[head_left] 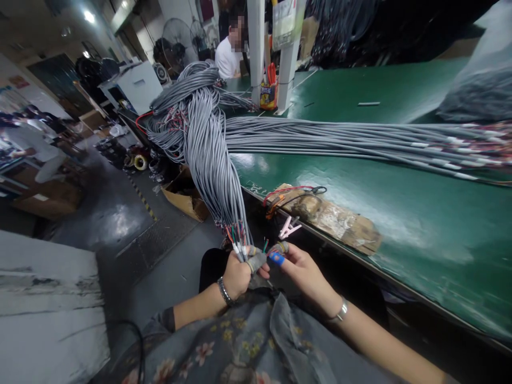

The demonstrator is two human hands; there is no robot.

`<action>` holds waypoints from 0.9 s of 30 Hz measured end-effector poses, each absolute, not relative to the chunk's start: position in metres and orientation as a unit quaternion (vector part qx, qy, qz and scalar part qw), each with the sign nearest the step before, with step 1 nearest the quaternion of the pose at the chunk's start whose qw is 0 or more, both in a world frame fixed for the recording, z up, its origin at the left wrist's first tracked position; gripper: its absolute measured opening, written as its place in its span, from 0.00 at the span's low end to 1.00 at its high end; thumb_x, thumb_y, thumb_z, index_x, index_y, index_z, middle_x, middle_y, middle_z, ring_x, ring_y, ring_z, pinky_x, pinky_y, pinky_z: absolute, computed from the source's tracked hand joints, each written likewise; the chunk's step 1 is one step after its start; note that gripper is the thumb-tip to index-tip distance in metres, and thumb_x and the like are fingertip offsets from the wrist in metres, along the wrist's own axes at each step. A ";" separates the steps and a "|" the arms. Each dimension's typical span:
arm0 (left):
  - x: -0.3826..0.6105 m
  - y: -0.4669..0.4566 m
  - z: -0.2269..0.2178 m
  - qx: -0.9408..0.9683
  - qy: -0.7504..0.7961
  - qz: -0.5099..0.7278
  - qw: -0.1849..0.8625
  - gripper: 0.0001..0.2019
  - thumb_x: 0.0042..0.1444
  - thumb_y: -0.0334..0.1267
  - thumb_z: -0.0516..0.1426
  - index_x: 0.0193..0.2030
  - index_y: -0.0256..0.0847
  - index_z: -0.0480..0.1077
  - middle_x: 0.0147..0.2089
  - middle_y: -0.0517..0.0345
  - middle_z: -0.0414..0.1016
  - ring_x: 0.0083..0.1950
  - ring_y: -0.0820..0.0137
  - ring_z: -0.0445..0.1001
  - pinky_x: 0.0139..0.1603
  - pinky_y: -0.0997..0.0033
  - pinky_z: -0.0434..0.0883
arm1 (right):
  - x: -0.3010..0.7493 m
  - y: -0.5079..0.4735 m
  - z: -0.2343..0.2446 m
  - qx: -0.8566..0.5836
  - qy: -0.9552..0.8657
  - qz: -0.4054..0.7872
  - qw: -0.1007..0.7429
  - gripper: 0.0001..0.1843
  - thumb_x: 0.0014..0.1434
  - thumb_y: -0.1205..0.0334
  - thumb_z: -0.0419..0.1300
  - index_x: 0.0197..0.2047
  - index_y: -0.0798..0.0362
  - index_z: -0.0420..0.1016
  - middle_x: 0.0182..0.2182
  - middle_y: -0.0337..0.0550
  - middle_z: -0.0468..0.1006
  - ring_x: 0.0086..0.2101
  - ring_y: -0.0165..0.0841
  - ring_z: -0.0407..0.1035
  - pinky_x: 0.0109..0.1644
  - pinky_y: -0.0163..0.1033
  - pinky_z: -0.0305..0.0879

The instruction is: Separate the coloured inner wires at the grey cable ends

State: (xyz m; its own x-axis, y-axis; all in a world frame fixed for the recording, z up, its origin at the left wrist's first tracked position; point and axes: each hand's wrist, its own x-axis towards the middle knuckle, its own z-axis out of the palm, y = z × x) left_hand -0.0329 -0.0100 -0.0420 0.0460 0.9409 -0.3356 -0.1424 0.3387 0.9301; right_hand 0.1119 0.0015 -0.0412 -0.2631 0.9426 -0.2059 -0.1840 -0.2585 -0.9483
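A thick bundle of grey cables [214, 154] hangs over the table's near edge down to my hands. Its lower ends show thin coloured wires and white sleeves. My left hand [242, 271], with taped fingertips, is closed around the end of a grey cable. Just to its right, my right hand [298, 266] pinches thin coloured wires from that cable end; its thumb has blue tape and a fingertip is wrapped in grey. Short green wire tips [265, 245] stick up between the two hands. Close above my right hand is a pale pink clip [288, 228] at the table edge.
The green table [432, 213] bears more long grey cables [320, 136] and a worn wooden board [336, 218] with red and black leads. A white post [256, 53] rises at the back, near a seated person [229, 56]. An open cardboard box [186, 197] stands on the floor.
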 end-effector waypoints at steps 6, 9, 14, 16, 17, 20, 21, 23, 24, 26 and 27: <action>-0.037 -0.010 -0.039 0.420 0.525 0.412 0.615 0.21 0.40 0.54 0.64 0.20 0.36 0.68 0.19 0.55 0.72 0.18 0.72 0.70 0.21 0.74 0.67 | 0.108 0.007 -0.042 -0.411 -0.430 0.704 0.388 0.23 0.43 0.42 0.68 0.28 0.52 0.67 0.18 0.35 0.72 0.21 0.29 0.64 0.26 0.36 0.60; -0.040 -0.008 -0.036 0.447 0.527 0.361 0.626 0.22 0.36 0.54 0.66 0.19 0.37 0.66 0.17 0.57 0.71 0.17 0.73 0.69 0.20 0.75 0.67 | 0.108 0.006 -0.040 -0.395 -0.419 0.726 0.375 0.21 0.44 0.45 0.68 0.27 0.52 0.66 0.16 0.35 0.72 0.20 0.30 0.65 0.25 0.36 0.60; -0.041 -0.006 -0.032 0.454 0.529 0.326 0.639 0.23 0.33 0.54 0.67 0.17 0.36 0.65 0.15 0.59 0.68 0.15 0.75 0.66 0.18 0.76 0.65 | 0.108 0.007 -0.036 -0.361 -0.426 0.741 0.373 0.21 0.43 0.45 0.68 0.26 0.52 0.68 0.17 0.37 0.74 0.20 0.31 0.67 0.28 0.38 0.63; -0.040 -0.006 -0.033 0.439 0.528 0.338 0.644 0.23 0.34 0.54 0.67 0.16 0.36 0.65 0.15 0.58 0.68 0.15 0.74 0.67 0.18 0.75 0.65 | 0.108 0.007 -0.038 -0.376 -0.426 0.729 0.381 0.21 0.43 0.44 0.68 0.26 0.53 0.69 0.16 0.36 0.73 0.20 0.30 0.66 0.27 0.37 0.61; -0.039 -0.006 -0.034 0.426 0.529 0.348 0.646 0.23 0.35 0.55 0.66 0.16 0.36 0.66 0.15 0.57 0.69 0.16 0.73 0.68 0.18 0.75 0.65 | 0.108 0.007 -0.041 -0.390 -0.424 0.720 0.388 0.21 0.43 0.44 0.69 0.26 0.53 0.69 0.16 0.36 0.73 0.20 0.29 0.65 0.27 0.36 0.61; -0.036 -0.006 -0.036 0.380 0.536 0.383 0.649 0.22 0.34 0.54 0.66 0.18 0.35 0.67 0.16 0.55 0.70 0.16 0.71 0.69 0.18 0.75 0.65 | 0.106 0.006 -0.049 -0.419 -0.413 0.694 0.415 0.22 0.42 0.44 0.69 0.27 0.53 0.70 0.18 0.35 0.72 0.20 0.29 0.64 0.26 0.36 0.60; -0.035 -0.006 -0.036 0.366 0.539 0.393 0.649 0.22 0.34 0.54 0.66 0.18 0.35 0.68 0.16 0.55 0.71 0.16 0.71 0.69 0.17 0.75 0.65 | 0.105 0.005 -0.052 -0.420 -0.409 0.692 0.421 0.22 0.43 0.43 0.68 0.27 0.53 0.70 0.18 0.35 0.71 0.21 0.29 0.64 0.26 0.37 0.61; -0.034 -0.005 -0.036 0.346 0.542 0.402 0.652 0.21 0.34 0.53 0.66 0.19 0.35 0.68 0.16 0.55 0.71 0.16 0.71 0.69 0.17 0.75 0.65 | 0.104 0.005 -0.056 -0.415 -0.401 0.696 0.427 0.22 0.44 0.42 0.67 0.29 0.53 0.70 0.19 0.36 0.71 0.21 0.30 0.65 0.26 0.37 0.61; -0.033 -0.005 -0.035 0.340 0.543 0.403 0.654 0.21 0.34 0.53 0.66 0.19 0.35 0.68 0.16 0.56 0.70 0.16 0.71 0.69 0.17 0.74 0.65 | 0.103 0.005 -0.057 -0.414 -0.397 0.698 0.429 0.22 0.44 0.42 0.67 0.29 0.52 0.69 0.19 0.36 0.71 0.21 0.30 0.65 0.26 0.38 0.61; -0.032 -0.005 -0.035 0.330 0.546 0.401 0.657 0.21 0.33 0.53 0.66 0.19 0.35 0.68 0.16 0.56 0.70 0.16 0.72 0.69 0.17 0.74 0.65 | 0.103 0.006 -0.057 -0.418 -0.398 0.694 0.430 0.23 0.44 0.42 0.67 0.29 0.53 0.69 0.19 0.35 0.70 0.21 0.30 0.64 0.25 0.37 0.61; -0.031 -0.004 -0.034 0.327 0.547 0.400 0.658 0.21 0.33 0.53 0.66 0.19 0.36 0.67 0.16 0.56 0.70 0.16 0.72 0.69 0.17 0.74 0.65 | 0.104 0.006 -0.056 -0.422 -0.401 0.691 0.428 0.23 0.44 0.42 0.67 0.29 0.53 0.69 0.18 0.35 0.69 0.20 0.29 0.63 0.24 0.37 0.60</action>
State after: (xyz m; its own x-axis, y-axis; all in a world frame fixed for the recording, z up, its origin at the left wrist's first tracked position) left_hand -0.0311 -0.0042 -0.0342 0.0806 0.8852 -0.4582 -0.1687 0.4652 0.8690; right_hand 0.1037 0.0064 -0.0565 -0.2773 0.9304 -0.2398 -0.2536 -0.3116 -0.9157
